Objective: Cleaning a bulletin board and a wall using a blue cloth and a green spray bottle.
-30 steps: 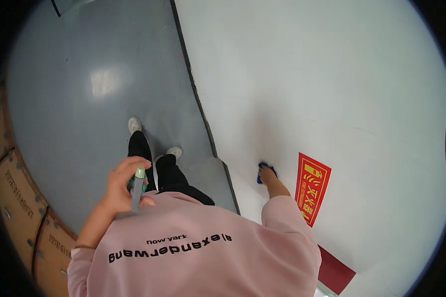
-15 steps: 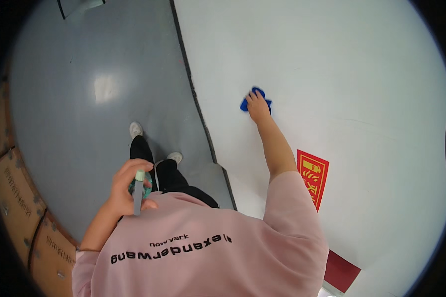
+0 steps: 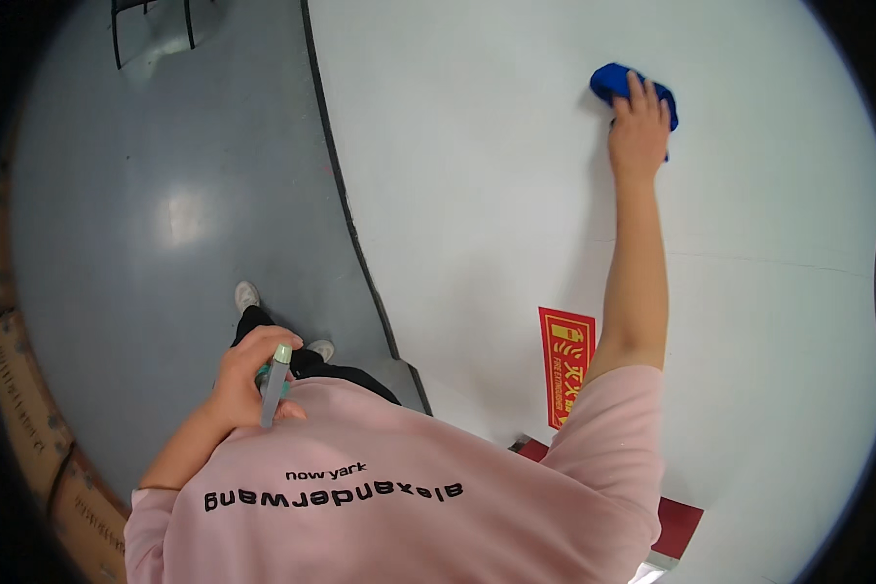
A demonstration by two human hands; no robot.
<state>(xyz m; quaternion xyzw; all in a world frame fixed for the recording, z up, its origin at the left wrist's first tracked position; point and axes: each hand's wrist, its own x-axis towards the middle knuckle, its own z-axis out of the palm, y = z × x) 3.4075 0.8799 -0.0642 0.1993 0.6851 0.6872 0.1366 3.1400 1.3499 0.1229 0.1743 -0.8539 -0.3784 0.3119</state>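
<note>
My right hand is stretched far out and presses a blue cloth against the white wall. Its fingers lie over the bunched fabric, which sticks out beyond the fingertips and at the sides. Close to my body, my left hand is closed around a spray bottle. The bottle's grey spray head with a pale green tip faces up, and bits of its greenish clear body show between the fingers. Most of that body is hidden by the hand.
A red and yellow fire-extinguisher sign is on the wall beside my right arm, with a dark red panel lower down. Dark skirting borders the grey floor. Cardboard boxes stand at left, chair legs at upper left.
My right hand has slid the blue cloth farther up and to the right along the wall, straightening the arm. The left hand still grips the spray bottle. More of the chair shows.
</note>
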